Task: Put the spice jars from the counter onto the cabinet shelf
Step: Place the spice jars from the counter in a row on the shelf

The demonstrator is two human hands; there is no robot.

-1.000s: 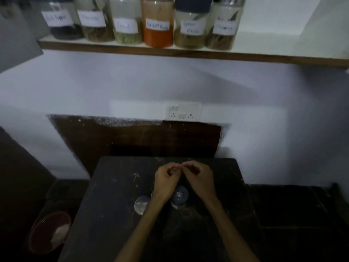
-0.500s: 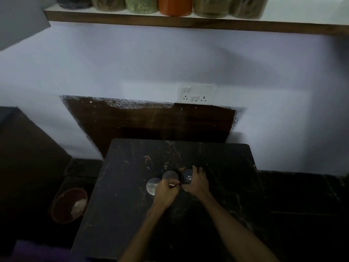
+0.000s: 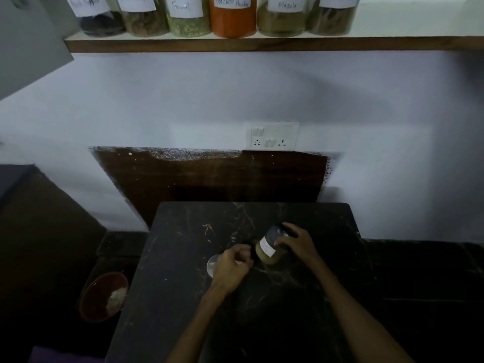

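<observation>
Head view: tilted spice jar (image 3: 269,248) in right hand (image 3: 301,243); left hand (image 3: 231,265) curled beside it.

The shelf jars (image 3: 233,17) are cut off above; the left hand (image 3: 231,265) hides a clear lid (image 3: 212,264).

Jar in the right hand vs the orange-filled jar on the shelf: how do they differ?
The held jar is tilted, gripped by the right hand above the counter; the orange jar stands upright in a row on the shelf. The held jar holds tan powder, the orange jar bright orange powder. Both are clear and carry a white label.
</observation>
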